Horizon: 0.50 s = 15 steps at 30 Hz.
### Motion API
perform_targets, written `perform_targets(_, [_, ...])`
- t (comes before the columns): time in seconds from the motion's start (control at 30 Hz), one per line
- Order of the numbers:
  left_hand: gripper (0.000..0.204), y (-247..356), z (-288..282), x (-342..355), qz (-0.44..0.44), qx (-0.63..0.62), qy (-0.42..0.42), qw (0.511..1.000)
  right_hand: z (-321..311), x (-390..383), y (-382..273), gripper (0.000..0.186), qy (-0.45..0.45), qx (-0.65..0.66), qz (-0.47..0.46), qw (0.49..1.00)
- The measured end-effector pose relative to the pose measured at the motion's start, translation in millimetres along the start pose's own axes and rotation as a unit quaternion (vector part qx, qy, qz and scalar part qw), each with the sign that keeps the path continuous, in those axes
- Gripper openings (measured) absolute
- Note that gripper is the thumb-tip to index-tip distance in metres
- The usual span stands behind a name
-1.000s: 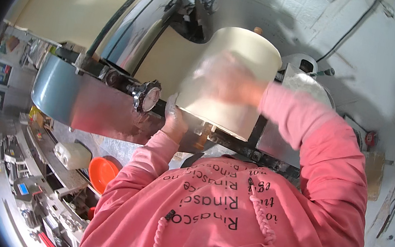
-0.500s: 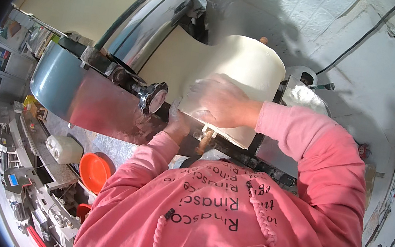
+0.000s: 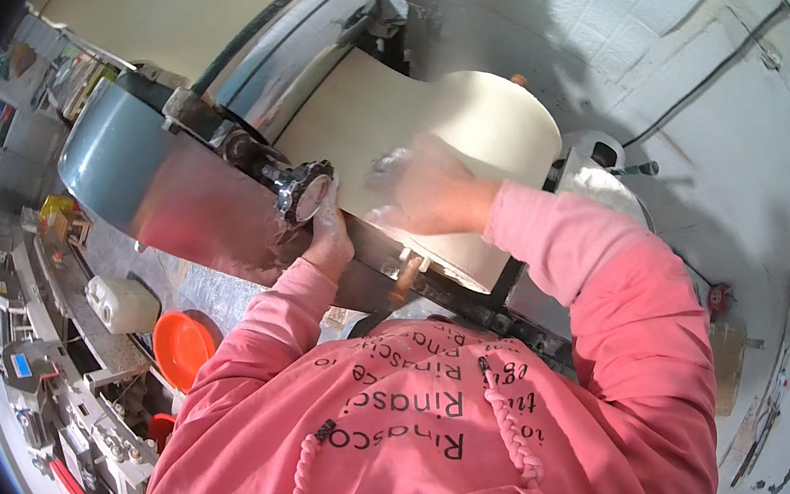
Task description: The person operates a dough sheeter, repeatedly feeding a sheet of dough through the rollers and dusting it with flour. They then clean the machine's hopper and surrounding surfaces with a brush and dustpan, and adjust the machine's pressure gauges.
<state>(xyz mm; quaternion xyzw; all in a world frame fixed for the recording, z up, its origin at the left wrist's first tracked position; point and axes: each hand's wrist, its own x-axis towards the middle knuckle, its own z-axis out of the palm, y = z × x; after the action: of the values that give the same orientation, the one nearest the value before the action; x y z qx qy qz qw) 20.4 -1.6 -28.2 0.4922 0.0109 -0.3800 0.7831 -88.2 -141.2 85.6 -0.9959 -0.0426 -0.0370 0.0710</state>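
A broad cream-coloured sheet of dough (image 3: 354, 110) comes off a polished metal drum (image 3: 286, 50) and winds into a thick roll (image 3: 499, 151). My right hand (image 3: 428, 189) is over the sheet beside this roll, blurred by motion, with fingers apart and powdery white fingertips. Nothing shows in it; whether it touches the dough I cannot tell. At the machine's near side my left hand (image 3: 331, 243) has its fingers against the right rim of a black handwheel (image 3: 303, 194) with a pale dial face. Part of its grip is hidden. A wooden roller end (image 3: 405, 279) sticks out below the roll.
White powder fills a container (image 3: 605, 188) right of the roll. A blue-grey machine housing (image 3: 116, 147) bulges out at left. Lower left are a white jerrycan (image 3: 121, 305), an orange basin (image 3: 183, 349) and a bench of equipment (image 3: 45, 365). A pale wall (image 3: 733, 143) closes the right side.
My left hand has moved left from the edge of the dough to the handwheel. My right hand has lifted or shifted slightly left and is now more blurred.
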Motion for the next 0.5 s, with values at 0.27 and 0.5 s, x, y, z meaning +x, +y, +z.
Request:
perform_targets(0.27, [0.035, -19.0, 5.6, -10.0, -0.059, 0.000, -0.009, 0.998, -56.7, -175.2, 102.4, 0.026, 0.141, 0.076, 0.346, 0.924])
perform_targets(0.5, [0.037, -9.3, 14.4, -18.6, -0.043, 0.003, -0.015, 0.999, -11.8, -258.7, 117.7, 0.022, -0.097, -0.082, 0.489, 0.863])
